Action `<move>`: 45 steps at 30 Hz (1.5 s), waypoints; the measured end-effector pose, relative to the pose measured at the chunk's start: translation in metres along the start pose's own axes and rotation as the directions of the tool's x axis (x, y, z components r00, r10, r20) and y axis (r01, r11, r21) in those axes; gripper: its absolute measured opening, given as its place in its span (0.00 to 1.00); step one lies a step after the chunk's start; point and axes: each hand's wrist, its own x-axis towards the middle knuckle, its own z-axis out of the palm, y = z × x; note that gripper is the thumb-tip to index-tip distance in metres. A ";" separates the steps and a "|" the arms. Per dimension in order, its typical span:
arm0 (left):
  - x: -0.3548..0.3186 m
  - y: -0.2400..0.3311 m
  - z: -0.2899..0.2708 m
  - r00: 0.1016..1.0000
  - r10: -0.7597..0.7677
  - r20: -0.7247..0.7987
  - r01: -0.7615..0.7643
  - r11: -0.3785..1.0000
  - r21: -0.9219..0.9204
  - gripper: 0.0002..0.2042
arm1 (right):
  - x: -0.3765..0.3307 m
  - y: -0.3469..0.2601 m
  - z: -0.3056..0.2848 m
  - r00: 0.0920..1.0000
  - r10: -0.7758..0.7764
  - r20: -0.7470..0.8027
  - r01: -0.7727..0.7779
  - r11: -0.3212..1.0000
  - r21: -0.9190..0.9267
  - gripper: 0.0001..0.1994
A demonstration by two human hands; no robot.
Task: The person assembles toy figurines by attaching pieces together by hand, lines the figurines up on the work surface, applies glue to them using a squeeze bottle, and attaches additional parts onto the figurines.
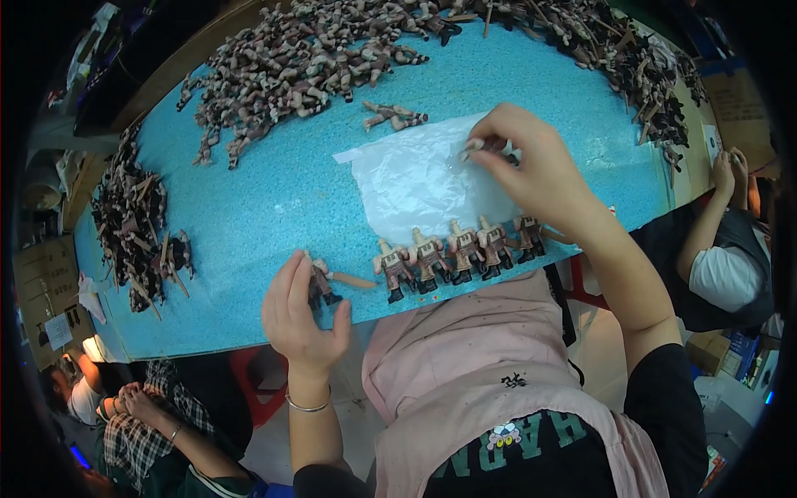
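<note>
My left hand (pixel 304 319) rests at the near table edge with its fingers stretched out and thumb apart. A small toy figure (pixel 320 284) with a brown flat stick (pixel 353 280) lies on the table beside these fingers, partly hidden by them. My right hand (pixel 535 162) pinches a small figure piece (pixel 496 148) over a crinkled translucent plastic sheet (pixel 407 183); the fingers hide much of the piece. Along the sheet's near edge several headless-looking figures (pixel 429 259) with tan bodies, brown clothes and dark boots lie in a row.
A large heap of figure parts (pixel 307 66) covers the far side of the blue tabletop (pixel 241 207). More piles lie at left (pixel 129 216) and far right (pixel 647 83). Two loose pieces (pixel 394 116) sit beyond the sheet. Other people (pixel 730 257) sit at both sides.
</note>
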 end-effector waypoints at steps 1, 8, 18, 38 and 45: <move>0.001 -0.001 -0.003 1.000 -0.005 0.004 0.005 1.000 0.009 0.28 | -0.002 -0.002 -0.003 0.998 0.024 -0.053 -0.021 0.999 0.042 0.06; -0.006 -0.006 -0.022 0.982 -0.039 0.184 0.083 0.967 -0.242 0.33 | -0.041 -0.007 -0.026 0.959 0.282 0.028 -0.241 0.757 0.608 0.08; -0.039 0.020 -0.041 0.943 -0.185 0.275 0.324 0.694 -0.643 0.37 | -0.124 -0.046 -0.005 0.909 0.327 0.257 -0.386 0.432 0.815 0.15; -0.018 0.063 -0.012 0.939 0.032 0.342 0.197 0.767 -0.611 0.39 | -0.123 -0.069 0.062 0.986 -0.096 0.139 0.016 0.872 0.489 0.15; -0.015 0.064 -0.015 0.929 0.039 0.367 0.198 0.787 -0.585 0.38 | -0.125 -0.070 0.061 0.985 -0.039 0.170 -0.058 0.849 0.525 0.16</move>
